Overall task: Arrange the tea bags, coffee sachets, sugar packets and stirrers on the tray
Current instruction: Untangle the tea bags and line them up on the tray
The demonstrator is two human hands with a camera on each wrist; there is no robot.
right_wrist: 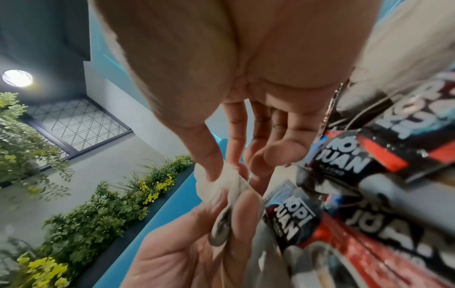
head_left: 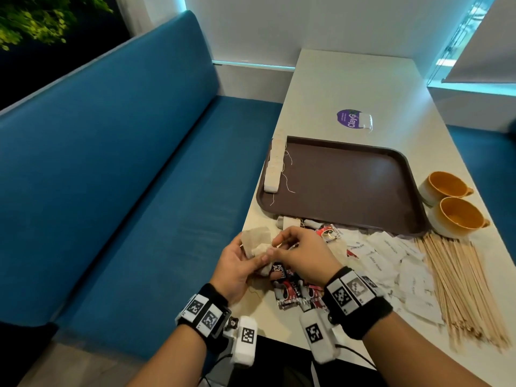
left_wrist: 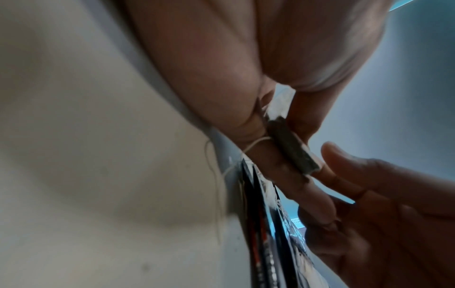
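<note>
Both hands meet at the table's near left corner over a pile of red-and-black coffee sachets (head_left: 290,291). My left hand (head_left: 240,263) holds a few pale tea bags (head_left: 258,243), thumb pressed on them. My right hand (head_left: 293,247) pinches one of those tea bags (right_wrist: 221,185) between thumb and fingers. The brown tray (head_left: 349,182) lies beyond, with a row of tea bags (head_left: 273,166) along its left rim. White sugar packets (head_left: 391,263) and wooden stirrers (head_left: 463,286) lie loose to the right.
Two orange-lined cups (head_left: 452,202) stand right of the tray. A purple sticker (head_left: 349,118) and a clear wrapper (head_left: 365,121) lie behind it. A blue bench (head_left: 125,177) runs along the table's left edge.
</note>
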